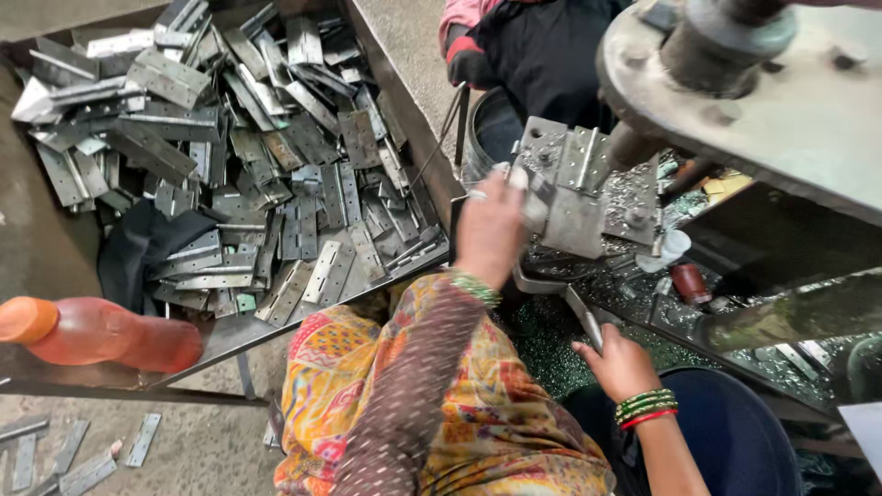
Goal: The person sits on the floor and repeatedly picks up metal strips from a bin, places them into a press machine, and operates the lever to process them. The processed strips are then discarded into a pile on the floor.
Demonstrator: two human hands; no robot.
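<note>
My left hand (489,228) reaches forward to the metal jig (579,188) of a press machine, fingers on a flat steel hinge plate (535,204) at the jig's left side. Green bangles circle that wrist. My right hand (617,363) is lower, closed around a thin metal lever handle (584,317) that runs up toward the jig. It wears green and red bangles. My lap is covered in patterned orange cloth (432,413).
A large steel tray (386,83) at the left holds several loose hinge plates (239,147) and a dark cloth (138,248). An orange plastic bottle (101,332) lies on its front edge. Another person in dark clothes (537,55) sits beyond the machine. Metal shavings litter the machine bed (551,340).
</note>
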